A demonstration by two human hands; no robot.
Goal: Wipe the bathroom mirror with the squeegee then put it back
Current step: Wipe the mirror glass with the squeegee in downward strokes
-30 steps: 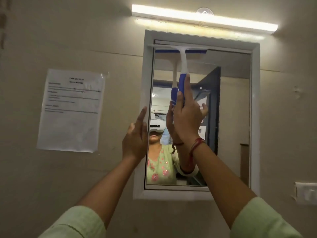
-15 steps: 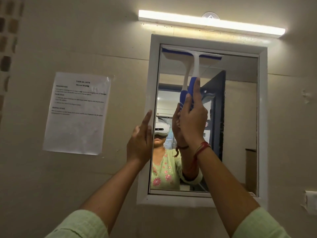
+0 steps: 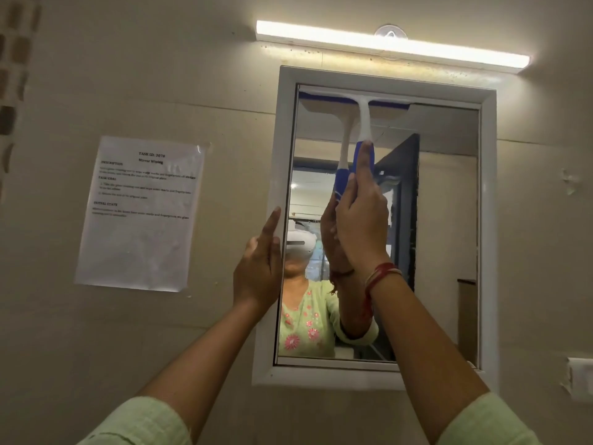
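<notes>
A white-framed mirror hangs on the beige wall. A squeegee with a white neck and blue grip has its blade pressed flat along the top left of the glass. My right hand is wrapped around the blue grip, index finger stretched up the handle. My left hand rests flat against the mirror's left frame, fingers pointing up, holding nothing. The glass reflects the squeegee, my arm and my green top.
A bright tube light runs above the mirror. A printed paper sheet is taped to the wall at the left. A white switch plate sits at the lower right.
The squeegee blade stays at the top of the glass, left of centre, while my view has drifted left and up. My left hand keeps its place on the frame.
</notes>
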